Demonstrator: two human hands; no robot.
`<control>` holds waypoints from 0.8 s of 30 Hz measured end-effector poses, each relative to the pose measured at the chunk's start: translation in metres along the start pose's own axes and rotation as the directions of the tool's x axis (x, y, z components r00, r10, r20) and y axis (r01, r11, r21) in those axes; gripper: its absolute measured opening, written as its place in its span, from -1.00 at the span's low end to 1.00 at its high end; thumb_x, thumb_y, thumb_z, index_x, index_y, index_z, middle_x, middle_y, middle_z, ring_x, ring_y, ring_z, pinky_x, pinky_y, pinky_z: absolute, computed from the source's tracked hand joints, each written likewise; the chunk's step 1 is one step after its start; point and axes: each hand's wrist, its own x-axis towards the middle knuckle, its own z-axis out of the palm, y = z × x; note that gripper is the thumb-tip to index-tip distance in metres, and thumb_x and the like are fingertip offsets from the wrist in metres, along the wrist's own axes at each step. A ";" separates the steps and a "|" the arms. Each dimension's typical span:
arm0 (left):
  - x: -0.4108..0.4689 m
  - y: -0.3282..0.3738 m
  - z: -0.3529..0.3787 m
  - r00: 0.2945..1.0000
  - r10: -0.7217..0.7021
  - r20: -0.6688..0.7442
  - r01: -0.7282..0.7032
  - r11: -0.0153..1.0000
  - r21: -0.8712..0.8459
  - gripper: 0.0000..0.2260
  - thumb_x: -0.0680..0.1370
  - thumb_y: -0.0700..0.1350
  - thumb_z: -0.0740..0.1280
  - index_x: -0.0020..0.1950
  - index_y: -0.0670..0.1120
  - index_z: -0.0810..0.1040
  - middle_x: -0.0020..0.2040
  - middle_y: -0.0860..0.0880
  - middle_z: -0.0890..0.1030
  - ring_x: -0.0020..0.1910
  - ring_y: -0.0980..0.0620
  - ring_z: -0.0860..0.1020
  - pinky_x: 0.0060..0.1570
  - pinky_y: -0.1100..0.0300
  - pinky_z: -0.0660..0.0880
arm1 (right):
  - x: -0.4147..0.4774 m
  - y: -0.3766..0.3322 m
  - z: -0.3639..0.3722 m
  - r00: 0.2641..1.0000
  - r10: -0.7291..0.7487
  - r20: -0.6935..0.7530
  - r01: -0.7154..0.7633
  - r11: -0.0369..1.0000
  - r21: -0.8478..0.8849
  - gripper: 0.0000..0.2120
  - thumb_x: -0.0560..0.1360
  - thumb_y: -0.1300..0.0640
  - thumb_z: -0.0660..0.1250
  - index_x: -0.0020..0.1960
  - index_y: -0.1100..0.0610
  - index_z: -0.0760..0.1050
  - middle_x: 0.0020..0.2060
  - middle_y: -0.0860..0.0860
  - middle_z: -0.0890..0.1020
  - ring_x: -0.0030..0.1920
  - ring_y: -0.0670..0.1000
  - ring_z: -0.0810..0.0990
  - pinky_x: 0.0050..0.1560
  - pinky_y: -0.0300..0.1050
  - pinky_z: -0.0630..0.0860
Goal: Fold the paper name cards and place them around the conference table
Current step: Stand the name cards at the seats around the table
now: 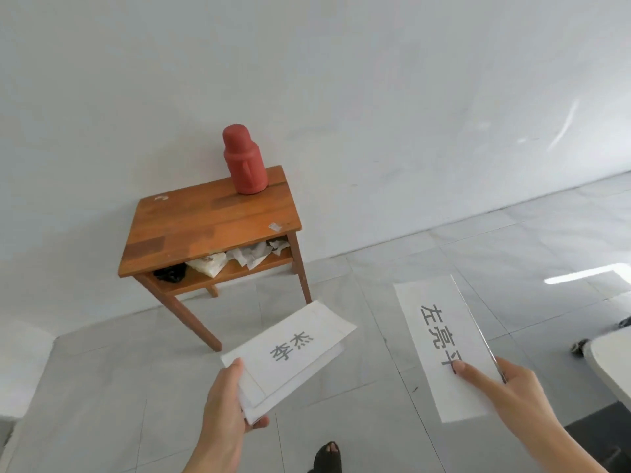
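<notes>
My left hand (225, 401) grips the lower corner of a small stack of white paper name cards (290, 353); the top one has black characters printed on it and lies flat, tilted up to the right. My right hand (505, 387) pinches the lower end of a single folded name card (447, 343), also with black characters, held upright over the floor. The two cards are apart, with a gap of floor between them. A white tabletop edge (611, 363) shows at the far right.
A small wooden side table (211, 223) stands against the white wall ahead, with a red thermos (244, 162) on top and crumpled papers (252, 256) on its shelf. Grey floor tiles lie below. My dark shoe (327, 455) shows at the bottom.
</notes>
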 end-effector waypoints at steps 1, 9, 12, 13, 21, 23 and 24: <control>0.023 0.021 0.014 0.999 0.001 0.037 -0.002 1.000 0.026 -0.69 0.61 0.08 0.13 0.15 -0.06 0.53 0.02 -0.17 0.68 -0.13 -0.21 0.57 -0.39 0.09 0.46 | 0.015 -0.011 0.002 0.999 0.005 -0.039 -0.005 1.000 0.007 -0.86 0.36 0.06 0.53 -0.19 0.13 0.68 -0.40 -0.01 0.72 -0.37 0.02 0.65 -0.31 -0.10 0.43; 0.157 0.125 0.155 0.953 -0.010 0.303 -0.066 0.968 0.241 -0.73 0.61 0.13 0.11 0.15 0.07 0.51 0.08 -0.09 0.67 0.01 -0.20 0.57 -0.28 0.03 0.50 | 0.115 -0.043 -0.008 0.963 0.108 -0.245 -0.077 0.988 0.132 -0.86 0.37 0.08 0.52 -0.15 0.15 0.68 -0.34 0.01 0.74 -0.38 -0.04 0.68 -0.38 -0.22 0.45; 0.201 0.142 0.221 0.923 -0.017 0.385 -0.091 0.961 0.260 -0.75 0.61 0.12 0.11 0.17 0.09 0.50 0.11 -0.08 0.66 0.07 -0.21 0.57 -0.26 0.01 0.50 | 0.166 -0.046 -0.028 0.937 0.157 -0.312 -0.110 0.981 0.163 -0.87 0.37 0.08 0.52 -0.16 0.14 0.68 -0.35 0.00 0.74 -0.40 -0.06 0.66 -0.39 -0.24 0.44; 0.214 0.146 0.243 0.917 -0.019 0.398 -0.096 0.958 0.269 -0.73 0.61 0.13 0.12 0.19 0.08 0.49 0.12 -0.08 0.65 0.09 -0.22 0.57 -0.27 0.01 0.50 | 0.185 -0.049 -0.037 0.930 0.173 -0.324 -0.122 0.978 0.170 -0.86 0.37 0.07 0.52 -0.16 0.14 0.69 -0.34 0.00 0.74 -0.37 -0.03 0.67 -0.36 -0.20 0.46; 0.297 0.212 0.415 0.868 -0.070 0.492 -0.087 0.953 0.289 -0.76 0.59 0.08 0.17 0.11 -0.01 0.53 0.11 -0.21 0.64 -0.10 -0.20 0.54 -0.33 0.06 0.46 | 0.348 -0.108 -0.113 0.895 0.165 -0.413 -0.063 0.966 0.250 -0.82 0.36 0.06 0.53 -0.17 0.17 0.67 -0.31 0.05 0.75 -0.32 0.04 0.70 -0.29 -0.07 0.53; 0.312 0.228 0.451 0.870 -0.068 0.488 -0.087 0.954 0.287 -0.78 0.60 0.06 0.17 0.07 0.00 0.54 0.10 -0.19 0.64 -0.05 -0.20 0.55 -0.30 0.05 0.48 | 0.381 -0.126 -0.128 0.898 0.155 -0.411 -0.050 0.966 0.255 -0.81 0.35 0.04 0.54 -0.17 0.16 0.68 -0.27 0.05 0.75 -0.25 0.10 0.72 -0.23 -0.01 0.58; 0.321 0.236 0.471 0.864 -0.070 0.499 -0.088 0.954 0.286 -0.78 0.59 0.06 0.17 0.06 0.00 0.54 0.10 -0.19 0.63 -0.04 -0.21 0.55 -0.29 0.03 0.48 | 0.397 -0.134 -0.135 0.900 0.141 -0.412 -0.028 0.963 0.267 -0.78 0.33 0.03 0.55 -0.16 0.16 0.68 -0.25 0.05 0.75 -0.24 0.11 0.72 -0.22 -0.01 0.59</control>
